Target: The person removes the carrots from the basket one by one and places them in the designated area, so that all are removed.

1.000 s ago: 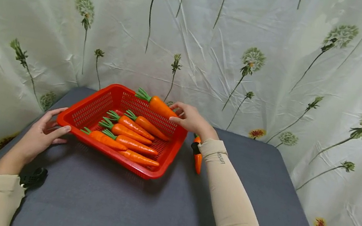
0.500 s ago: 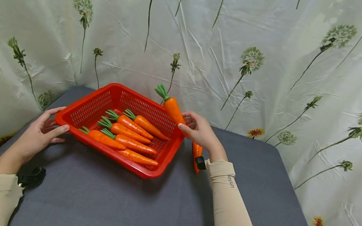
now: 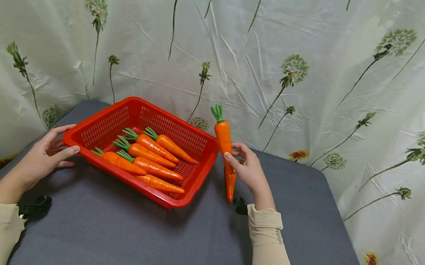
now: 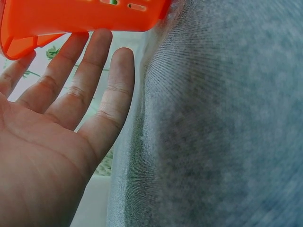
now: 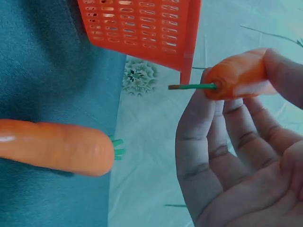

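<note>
An orange toy carrot with green leaves is tilted leaf end up, right of the red plastic basket. My right hand pinches it near its lower end between thumb and fingers; in the right wrist view a thin green stem pokes from the carrot. Below that hand, a second carrot lies on the table, partly hidden. Several carrots lie side by side inside the basket. At the basket's left corner rests my left hand, its straight fingers touching the wall.
Dark grey cloth covers the table. Behind it hangs a pale curtain printed with dandelions. Small black devices sit at the left wrist and right wrist.
My right hand has carried the carrot rightward from above the basket's back edge to beyond its right side, turning it more upright. The left hand stays at the basket's corner.
</note>
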Tool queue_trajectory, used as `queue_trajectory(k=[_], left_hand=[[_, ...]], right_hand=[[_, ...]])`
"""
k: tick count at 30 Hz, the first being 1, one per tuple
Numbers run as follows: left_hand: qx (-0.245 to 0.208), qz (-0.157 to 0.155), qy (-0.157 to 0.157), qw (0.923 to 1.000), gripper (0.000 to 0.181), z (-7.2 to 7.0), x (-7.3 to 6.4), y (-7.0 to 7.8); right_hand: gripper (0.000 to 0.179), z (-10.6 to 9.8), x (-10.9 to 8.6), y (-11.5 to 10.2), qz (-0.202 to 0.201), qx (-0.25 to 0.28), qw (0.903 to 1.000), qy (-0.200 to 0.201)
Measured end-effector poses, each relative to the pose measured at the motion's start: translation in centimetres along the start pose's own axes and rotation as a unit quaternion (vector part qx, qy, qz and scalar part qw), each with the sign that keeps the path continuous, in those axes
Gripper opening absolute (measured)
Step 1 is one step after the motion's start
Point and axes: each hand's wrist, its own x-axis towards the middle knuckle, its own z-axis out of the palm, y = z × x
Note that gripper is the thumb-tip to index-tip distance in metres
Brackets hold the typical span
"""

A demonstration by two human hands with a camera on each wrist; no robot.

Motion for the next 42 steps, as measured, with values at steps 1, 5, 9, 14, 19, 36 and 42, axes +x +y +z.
queue_trajectory(k=[1, 5, 9, 14, 19, 36, 42], left_hand=[[0.001, 0.001, 0.0, 1.0, 0.07, 0.0, 0.0, 0.0], [0.004, 0.001, -0.001, 1.0, 0.07, 0.1, 0.1, 0.0], [-0.019, 0.005, -0.003, 0.9998, 0.07, 0.1, 0.2, -0.1], [-0.023, 0.006, -0.001, 0.9997, 0.07, 0.0, 0.2, -0.1], [-0.038, 0.007, -0.004, 0.9992, 0.07, 0.0, 0.1, -0.2], [-0.033, -0.004, 0.003, 0.9994, 0.071, -0.1, 0.2, -0.2], [-0.058, 0.003, -0.003, 0.9983, 0.071, 0.0, 0.3, -0.4]], right_hand=[[0.049, -0.1, -0.2, 0.2, 0.006, 0.009, 0.9999, 0.003], [0.05, -0.6, -0.7, 1.0, 0.032, 0.053, 0.998, 0.013], [0.051, -1.1, -1.1, 1.9, 0.052, 0.07, 0.9958, 0.027], [0.05, -1.6, -1.3, 2.9, 0.084, 0.064, 0.9934, 0.045], [0.047, -2.1, -1.5, 3.7, 0.124, 0.061, 0.989, 0.053], [0.048, -2.6, -1.7, 7.0, 0.217, 0.044, 0.9744, 0.037], [0.047, -2.2, -1.8, 7.8, 0.241, 0.048, 0.9685, 0.038]])
